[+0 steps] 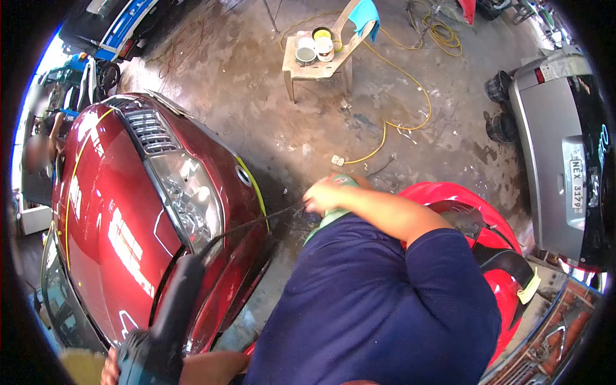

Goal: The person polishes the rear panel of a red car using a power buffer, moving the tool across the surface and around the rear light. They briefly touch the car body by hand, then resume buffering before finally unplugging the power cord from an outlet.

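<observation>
My left hand [110,368] is at the bottom left, wrapped around a dark power polisher [160,327]. Its yellowish round pad [90,366] shows at the lower edge. From the tool's rear handle a black power cord [256,218] runs across to my right hand [321,196]. That hand is closed on the cord in front of my body, slightly blurred. The dark red car [122,212] with its clear headlight [186,199] stands beside the polisher; yellow tape [78,160] lines its hood. Green cloth [335,215] shows just below my right hand.
A white multi-socket outlet [338,160] on a yellow extension cord [385,131] lies on the floor. Beyond stands a plastic chair [314,72] bearing tins and a blue cloth [366,16]. Bright red bodywork [507,282] and a grey vehicle [552,154] are right. Another person's arm [58,128] shows far left.
</observation>
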Action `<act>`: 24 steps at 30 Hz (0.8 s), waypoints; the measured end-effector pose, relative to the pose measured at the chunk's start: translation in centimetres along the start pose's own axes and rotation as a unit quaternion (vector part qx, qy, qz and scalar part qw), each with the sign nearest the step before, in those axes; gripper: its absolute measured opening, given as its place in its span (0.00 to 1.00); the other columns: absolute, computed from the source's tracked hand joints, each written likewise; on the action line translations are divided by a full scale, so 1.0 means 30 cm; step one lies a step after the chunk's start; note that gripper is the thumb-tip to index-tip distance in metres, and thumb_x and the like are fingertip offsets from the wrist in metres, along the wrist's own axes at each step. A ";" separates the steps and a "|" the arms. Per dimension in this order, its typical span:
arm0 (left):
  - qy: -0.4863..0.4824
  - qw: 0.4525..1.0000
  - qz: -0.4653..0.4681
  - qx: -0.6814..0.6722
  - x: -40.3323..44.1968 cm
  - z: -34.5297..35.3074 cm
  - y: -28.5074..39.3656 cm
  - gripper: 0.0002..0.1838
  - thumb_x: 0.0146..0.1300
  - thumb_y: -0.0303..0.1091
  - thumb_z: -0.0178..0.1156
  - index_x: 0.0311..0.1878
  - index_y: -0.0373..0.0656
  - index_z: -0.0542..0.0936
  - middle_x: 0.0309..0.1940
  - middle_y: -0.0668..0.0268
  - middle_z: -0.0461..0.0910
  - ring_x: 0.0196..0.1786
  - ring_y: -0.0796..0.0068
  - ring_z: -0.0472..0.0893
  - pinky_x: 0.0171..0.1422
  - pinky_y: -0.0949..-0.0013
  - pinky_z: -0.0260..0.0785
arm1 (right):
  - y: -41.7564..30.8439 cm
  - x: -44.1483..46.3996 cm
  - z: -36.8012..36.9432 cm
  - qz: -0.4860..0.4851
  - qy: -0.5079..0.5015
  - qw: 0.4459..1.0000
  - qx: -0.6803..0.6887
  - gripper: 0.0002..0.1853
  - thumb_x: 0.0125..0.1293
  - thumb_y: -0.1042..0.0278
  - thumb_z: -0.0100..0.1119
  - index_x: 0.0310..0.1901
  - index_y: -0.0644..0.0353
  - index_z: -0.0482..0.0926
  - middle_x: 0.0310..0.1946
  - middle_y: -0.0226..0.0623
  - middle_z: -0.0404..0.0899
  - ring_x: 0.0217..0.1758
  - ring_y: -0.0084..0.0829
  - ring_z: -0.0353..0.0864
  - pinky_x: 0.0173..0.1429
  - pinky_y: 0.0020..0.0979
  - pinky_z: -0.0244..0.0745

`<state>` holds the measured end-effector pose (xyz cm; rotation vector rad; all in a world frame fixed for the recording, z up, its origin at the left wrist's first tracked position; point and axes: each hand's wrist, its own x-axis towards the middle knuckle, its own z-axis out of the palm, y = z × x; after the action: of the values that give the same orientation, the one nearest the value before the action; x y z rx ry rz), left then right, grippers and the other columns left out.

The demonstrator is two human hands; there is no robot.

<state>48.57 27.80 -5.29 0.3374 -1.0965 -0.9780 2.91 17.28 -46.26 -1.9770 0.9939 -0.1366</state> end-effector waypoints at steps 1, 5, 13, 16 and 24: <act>0.014 0.999 0.022 0.028 0.010 0.005 -0.006 0.66 0.50 0.76 0.82 0.80 0.37 0.69 0.68 0.55 0.78 0.67 0.50 0.79 0.83 0.43 0.63 | 0.140 -0.064 -0.039 0.123 0.035 0.990 0.065 0.17 0.66 0.54 0.74 0.52 0.54 0.93 0.45 0.49 0.95 0.51 0.51 0.96 0.57 0.51 0.88; 0.089 0.977 0.110 0.157 0.052 0.027 -0.027 0.65 0.53 0.77 0.79 0.81 0.38 0.68 0.71 0.55 0.77 0.70 0.49 0.78 0.84 0.42 0.62 | 0.580 -0.366 -0.278 0.237 0.291 0.925 0.048 0.11 0.60 0.73 0.74 0.45 0.56 0.93 0.44 0.47 0.95 0.50 0.49 0.96 0.56 0.45 0.89; 0.238 0.836 0.282 0.407 0.098 0.120 0.035 0.63 0.60 0.80 0.71 0.85 0.40 0.65 0.77 0.54 0.73 0.76 0.49 0.75 0.87 0.41 0.59 | 0.927 -0.769 -0.714 0.583 0.242 0.739 0.234 0.16 0.85 0.52 0.65 0.66 0.45 0.87 0.49 0.39 0.94 0.37 0.38 0.95 0.42 0.52 0.91; 0.289 0.749 0.339 0.491 0.068 0.207 0.111 0.63 0.62 0.81 0.68 0.86 0.41 0.64 0.79 0.54 0.72 0.78 0.49 0.74 0.89 0.41 0.58 | 1.136 -0.884 -0.805 0.481 0.349 0.641 0.486 0.15 0.89 0.59 0.61 0.69 0.51 0.83 0.53 0.39 0.92 0.48 0.40 0.96 0.49 0.52 0.92; 0.364 0.349 0.485 0.714 -0.298 0.956 0.517 0.61 0.69 0.83 0.61 0.89 0.42 0.62 0.85 0.54 0.69 0.83 0.49 0.71 0.92 0.40 0.56 | 1.811 -1.090 -1.499 0.446 0.396 0.802 0.046 0.13 0.74 0.65 0.71 0.52 0.64 0.89 0.51 0.52 0.93 0.51 0.52 0.93 0.58 0.58 0.88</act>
<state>30.54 49.90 12.88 1.1742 -0.7120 1.4492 -71.24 -5.42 -51.72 -1.1339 2.3056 -0.4873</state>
